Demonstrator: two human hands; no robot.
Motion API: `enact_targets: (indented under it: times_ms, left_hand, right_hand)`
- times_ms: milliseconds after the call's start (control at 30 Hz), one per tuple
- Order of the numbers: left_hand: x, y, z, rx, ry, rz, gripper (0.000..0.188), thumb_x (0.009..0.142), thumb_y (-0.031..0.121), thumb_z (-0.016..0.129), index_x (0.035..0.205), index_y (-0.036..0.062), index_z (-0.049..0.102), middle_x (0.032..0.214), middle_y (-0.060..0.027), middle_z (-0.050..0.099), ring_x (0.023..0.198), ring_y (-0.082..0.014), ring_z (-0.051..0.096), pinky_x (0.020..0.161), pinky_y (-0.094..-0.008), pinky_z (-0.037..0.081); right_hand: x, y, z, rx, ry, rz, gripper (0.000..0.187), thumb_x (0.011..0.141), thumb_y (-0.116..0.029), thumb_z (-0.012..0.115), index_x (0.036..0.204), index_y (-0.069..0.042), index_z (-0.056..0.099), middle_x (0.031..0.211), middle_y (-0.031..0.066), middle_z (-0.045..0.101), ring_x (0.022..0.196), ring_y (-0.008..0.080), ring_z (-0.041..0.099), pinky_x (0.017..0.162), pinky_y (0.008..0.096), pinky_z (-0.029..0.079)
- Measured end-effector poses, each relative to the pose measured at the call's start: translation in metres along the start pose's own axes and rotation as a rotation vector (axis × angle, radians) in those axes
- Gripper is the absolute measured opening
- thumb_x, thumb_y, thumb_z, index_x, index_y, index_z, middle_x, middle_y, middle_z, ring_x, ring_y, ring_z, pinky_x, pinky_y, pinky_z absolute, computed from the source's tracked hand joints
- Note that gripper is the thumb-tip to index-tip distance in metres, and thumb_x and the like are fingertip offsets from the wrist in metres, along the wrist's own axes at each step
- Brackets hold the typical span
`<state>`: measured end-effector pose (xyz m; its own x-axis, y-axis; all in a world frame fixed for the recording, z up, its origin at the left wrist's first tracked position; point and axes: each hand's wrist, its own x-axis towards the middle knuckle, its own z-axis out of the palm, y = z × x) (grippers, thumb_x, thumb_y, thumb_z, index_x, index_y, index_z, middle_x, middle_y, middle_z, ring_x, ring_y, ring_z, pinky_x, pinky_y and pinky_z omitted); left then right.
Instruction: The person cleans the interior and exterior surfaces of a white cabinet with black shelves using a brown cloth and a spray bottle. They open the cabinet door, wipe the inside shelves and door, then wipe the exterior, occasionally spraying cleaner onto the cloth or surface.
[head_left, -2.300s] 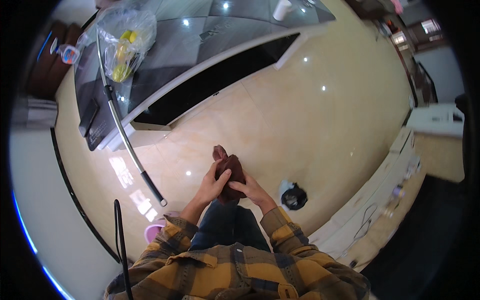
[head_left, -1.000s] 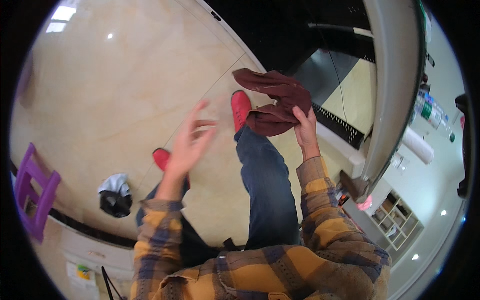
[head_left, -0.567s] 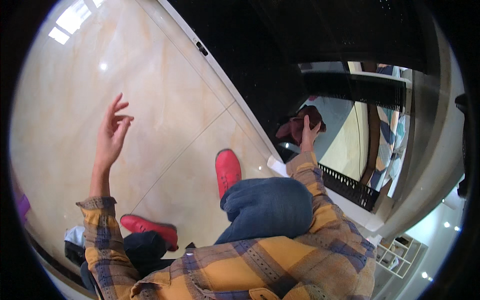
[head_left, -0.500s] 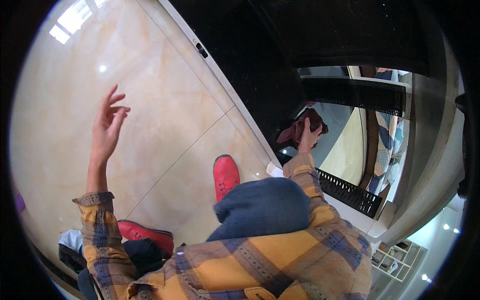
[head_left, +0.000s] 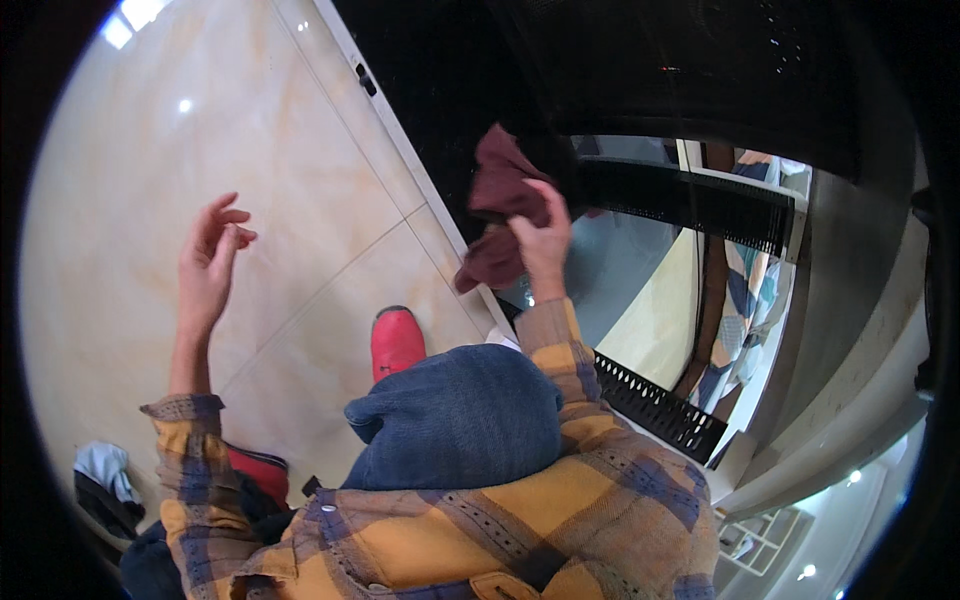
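Observation:
A crumpled maroon cloth (head_left: 500, 185) hangs from my right hand (head_left: 545, 245), its fingers closed around the middle of it. Both hand and cloth are over the black surface beside its pale edge strip (head_left: 410, 160). To the right of the cloth lies a shiny, reflective panel (head_left: 625, 270) between two black perforated strips. My left hand (head_left: 207, 265) is held up over the tiled floor at the left, fingers loosely bent and apart, with nothing in it.
Glossy cream floor tiles (head_left: 270, 200) spread out at the left. My raised knee (head_left: 460, 415) in jeans and a red shoe (head_left: 396, 340) are close to the black unit. A black perforated strip (head_left: 655, 400) borders the panel. Dark and pale fabric (head_left: 105, 480) lies at lower left.
My right hand has drawn the cloth left, off the reflective panel to the pale edge strip, and the cloth hangs more spread out. My left hand stays raised and empty. The view has shifted slightly.

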<state>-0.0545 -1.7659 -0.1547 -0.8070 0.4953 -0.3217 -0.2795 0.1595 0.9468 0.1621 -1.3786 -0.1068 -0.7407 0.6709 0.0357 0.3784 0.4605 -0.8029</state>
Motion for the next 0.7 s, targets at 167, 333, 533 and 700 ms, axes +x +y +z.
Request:
enact_targets:
  times_ms: [167, 333, 533, 700]
  left_hand:
    - [-0.022, -0.022, -0.034, 0.061, 0.107, -0.002, 0.035, 0.1, 0.006, 0.049, 0.134, 0.003, 0.052, 0.108, -0.0075, 0.063, 0.091, -0.0134, 0.062, 0.085, -0.0283, 0.051]
    - [-0.042, -0.025, -0.04, 0.195, 0.248, -0.191, 0.035, 0.099, 0.006, 0.05, 0.134, 0.0038, 0.052, 0.109, -0.0074, 0.062, 0.092, -0.0133, 0.062, 0.084, -0.028, 0.05]
    - [-0.051, -0.011, -0.006, 0.136, 0.108, -0.157, 0.032, 0.1, 0.008, 0.049, 0.132, 0.0026, 0.053, 0.107, -0.006, 0.061, 0.092, -0.0123, 0.06, 0.088, -0.028, 0.049]
    - [-0.053, 0.001, -0.004, 0.141, 0.15, -0.193, 0.031, 0.1, 0.006, 0.047, 0.13, 0.0025, 0.055, 0.106, -0.0051, 0.061, 0.093, -0.012, 0.059, 0.088, -0.0285, 0.049]
  right_hand:
    - [0.033, 0.106, -0.132, 0.055, 0.852, 0.356, 0.062, 0.079, -0.008, 0.065, 0.138, -0.007, 0.045, 0.137, 0.017, 0.049, 0.12, 0.0363, 0.052, 0.101, 0.0438, 0.046]
    - [0.06, 0.19, -0.186, -0.626, 0.594, 0.69, 0.075, 0.08, -0.032, 0.077, 0.141, -0.004, 0.042, 0.136, 0.0197, 0.052, 0.123, 0.0341, 0.052, 0.105, 0.0454, 0.043]
    - [0.134, 0.143, -0.152, 0.043, 0.391, 0.691, 0.072, 0.081, -0.035, 0.072, 0.142, -0.01, 0.043, 0.139, 0.0199, 0.048, 0.126, 0.0353, 0.047, 0.106, 0.0473, 0.04]
    - [0.17, 0.068, -0.12, 0.577, 0.084, 0.744, 0.07, 0.083, -0.038, 0.068, 0.144, -0.015, 0.043, 0.142, 0.0201, 0.045, 0.128, 0.0364, 0.043, 0.107, 0.0489, 0.037]
